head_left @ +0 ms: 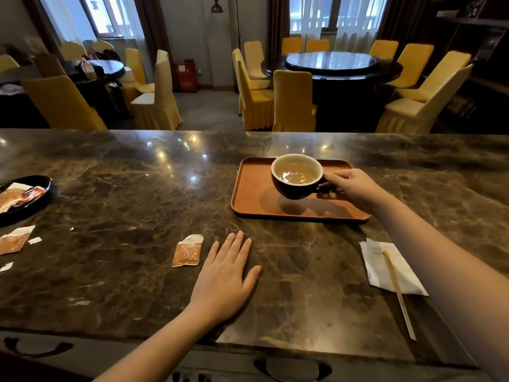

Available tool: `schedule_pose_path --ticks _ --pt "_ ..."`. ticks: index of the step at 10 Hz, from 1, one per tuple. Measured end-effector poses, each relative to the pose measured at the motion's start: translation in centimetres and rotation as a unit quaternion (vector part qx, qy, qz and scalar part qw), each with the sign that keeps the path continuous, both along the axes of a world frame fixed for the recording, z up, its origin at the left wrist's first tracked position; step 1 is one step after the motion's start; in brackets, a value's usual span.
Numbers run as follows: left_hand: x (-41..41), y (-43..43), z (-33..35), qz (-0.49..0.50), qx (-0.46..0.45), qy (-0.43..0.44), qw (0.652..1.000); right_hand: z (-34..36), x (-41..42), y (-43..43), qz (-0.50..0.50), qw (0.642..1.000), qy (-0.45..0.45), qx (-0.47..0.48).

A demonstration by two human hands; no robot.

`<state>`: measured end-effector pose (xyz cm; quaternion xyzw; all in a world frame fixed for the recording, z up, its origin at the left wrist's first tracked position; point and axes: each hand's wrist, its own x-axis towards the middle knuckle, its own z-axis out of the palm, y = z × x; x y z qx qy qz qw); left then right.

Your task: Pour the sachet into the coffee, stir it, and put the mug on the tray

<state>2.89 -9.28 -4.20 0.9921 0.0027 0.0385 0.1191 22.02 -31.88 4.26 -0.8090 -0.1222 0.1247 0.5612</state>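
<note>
A dark mug [296, 186] with a pale inside holds milky brown coffee. My right hand [352, 188] grips its handle and holds it in the air just above the brown tray [248, 194], where its shadow falls. My left hand [227, 274] lies flat on the marble counter with its fingers apart, holding nothing. A torn-open orange sachet [187, 250] lies on the counter just left of that hand. A wooden stirrer [399, 295] rests across a white napkin [385, 267] at the right.
A black dish [41, 197] with sachets sits at the left edge, with another torn sachet [13, 239] and paper scraps in front of it. Beyond the counter's far edge stand yellow-covered chairs and round dark tables. Drawer handles show below the near edge.
</note>
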Motion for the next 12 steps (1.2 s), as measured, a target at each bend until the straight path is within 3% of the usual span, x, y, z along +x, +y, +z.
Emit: schedule_pose_path --ticks 10,12 --pt "0.2 -0.3 0.1 0.012 0.001 0.005 1.0 -1.8 5.1 0.0 0.032 0.991 0.133 0.011" --pt "0.0 -0.4 0.5 0.011 -0.019 0.022 1.0 -1.8 3.2 0.2 -0.079 0.988 0.127 0.025"
